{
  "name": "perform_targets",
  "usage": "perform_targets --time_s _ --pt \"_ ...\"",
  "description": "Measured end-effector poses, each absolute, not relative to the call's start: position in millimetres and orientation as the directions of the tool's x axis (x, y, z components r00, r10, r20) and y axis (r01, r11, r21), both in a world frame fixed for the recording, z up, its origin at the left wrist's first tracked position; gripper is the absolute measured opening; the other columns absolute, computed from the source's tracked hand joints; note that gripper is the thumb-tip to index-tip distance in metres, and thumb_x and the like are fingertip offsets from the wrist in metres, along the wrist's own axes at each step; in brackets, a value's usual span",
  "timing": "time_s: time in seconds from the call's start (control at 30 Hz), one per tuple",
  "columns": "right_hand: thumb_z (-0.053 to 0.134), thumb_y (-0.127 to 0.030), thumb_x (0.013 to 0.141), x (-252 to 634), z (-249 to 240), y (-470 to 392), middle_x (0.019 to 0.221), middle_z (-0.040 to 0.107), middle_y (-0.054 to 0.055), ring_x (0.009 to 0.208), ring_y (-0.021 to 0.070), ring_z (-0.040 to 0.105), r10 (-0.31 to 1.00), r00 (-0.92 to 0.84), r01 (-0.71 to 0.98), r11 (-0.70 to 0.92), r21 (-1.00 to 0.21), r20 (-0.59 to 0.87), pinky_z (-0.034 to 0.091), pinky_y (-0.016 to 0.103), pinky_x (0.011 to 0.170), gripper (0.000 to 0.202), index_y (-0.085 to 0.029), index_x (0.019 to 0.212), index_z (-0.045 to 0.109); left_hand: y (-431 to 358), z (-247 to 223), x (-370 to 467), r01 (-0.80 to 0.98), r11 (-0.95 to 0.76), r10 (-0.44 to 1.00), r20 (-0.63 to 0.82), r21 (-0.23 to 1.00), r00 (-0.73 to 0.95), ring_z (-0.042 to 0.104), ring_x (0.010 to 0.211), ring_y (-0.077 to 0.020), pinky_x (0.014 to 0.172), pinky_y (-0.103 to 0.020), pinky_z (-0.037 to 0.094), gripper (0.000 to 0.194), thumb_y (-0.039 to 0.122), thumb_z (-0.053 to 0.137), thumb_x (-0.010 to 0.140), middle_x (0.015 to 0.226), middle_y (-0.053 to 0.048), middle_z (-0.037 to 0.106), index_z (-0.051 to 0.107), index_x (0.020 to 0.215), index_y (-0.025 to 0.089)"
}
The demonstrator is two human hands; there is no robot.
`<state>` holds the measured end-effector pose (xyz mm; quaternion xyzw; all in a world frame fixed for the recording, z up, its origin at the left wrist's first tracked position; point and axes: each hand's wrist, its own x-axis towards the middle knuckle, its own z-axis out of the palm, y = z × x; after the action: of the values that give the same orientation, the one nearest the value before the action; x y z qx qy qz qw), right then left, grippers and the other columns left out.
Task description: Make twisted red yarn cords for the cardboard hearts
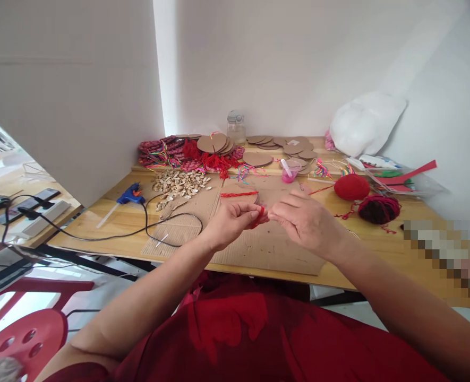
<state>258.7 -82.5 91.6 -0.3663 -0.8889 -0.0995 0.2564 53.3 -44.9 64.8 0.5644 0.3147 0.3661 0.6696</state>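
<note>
My left hand (235,220) pinches a small bundle of red yarn (261,215) above the cardboard sheet. Close beside it, my right hand (304,217) is closed with its fingertips at the bundle's right end; what exactly they grip is too small to make out. Just beyond my left hand lies a round cardboard disc (235,200) with a red yarn braid (238,194) across it. A red ball of yarn (351,187) rests to the right, with a strand trailing left from it.
A blue glue gun (131,195) with a looping black cord lies left, near a heap of shells (181,185). Stacked cardboard discs (214,143), braided yarn bundles (159,151) and a pink cup (288,174) stand behind. A dark red yarn ball (379,208) is at right.
</note>
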Motion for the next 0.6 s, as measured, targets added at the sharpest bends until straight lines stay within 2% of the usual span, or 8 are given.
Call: perform_targets --time_s 0.1,0.3,0.43,0.6 --pt "0.047 -0.017 0.099 266.3 92.4 -74.4 0.080 0.060 0.004 0.080 0.0203 0.049 0.609 -0.602 0.691 0.722 -0.047 0.516 0.038 0.034 0.075 0.021 -0.020 0.082 0.061 -48.0 65.1 53.6 -0.070 0.175 0.792 -0.099 0.982 0.602 0.070 0.078 -0.0160 0.072 -0.026 0.049 0.026 0.036 0.076 0.079 0.091 -0.012 0.077 0.075 0.093 0.014" --pt "0.048 -0.019 0.100 269.0 84.9 -67.3 0.083 0.062 0.002 0.080 0.0172 0.054 0.641 -0.523 0.650 0.726 -0.223 0.562 0.039 0.031 0.075 0.021 -0.020 0.083 0.060 -50.4 69.4 56.0 -0.067 0.296 0.725 -0.179 0.953 0.665 0.069 0.075 -0.0147 0.071 -0.025 0.049 0.025 0.030 0.082 0.074 0.091 -0.011 0.077 0.075 0.091 0.014" --pt "0.049 -0.022 0.101 272.9 81.4 -63.4 0.080 0.063 0.001 0.077 0.0166 0.055 0.668 -0.482 0.638 0.711 -0.295 0.567 0.039 0.030 0.072 0.021 -0.020 0.083 0.061 -48.7 71.4 57.2 -0.088 0.390 0.718 -0.242 0.917 0.653 0.072 0.078 -0.0196 0.077 -0.032 0.054 0.023 0.030 0.081 0.076 0.085 -0.011 0.077 0.072 0.086 0.012" --pt "0.049 -0.029 0.101 291.3 70.7 -54.6 0.074 0.062 0.001 0.072 0.0176 0.054 0.787 -0.352 0.728 0.570 -0.380 0.506 0.039 0.031 0.069 0.024 -0.022 0.084 0.064 -42.1 71.8 57.6 -0.221 0.515 0.716 -0.274 0.828 0.643 0.075 0.085 -0.0261 0.082 -0.041 0.056 0.011 0.020 0.074 0.081 0.084 -0.010 0.075 0.068 0.085 0.011"
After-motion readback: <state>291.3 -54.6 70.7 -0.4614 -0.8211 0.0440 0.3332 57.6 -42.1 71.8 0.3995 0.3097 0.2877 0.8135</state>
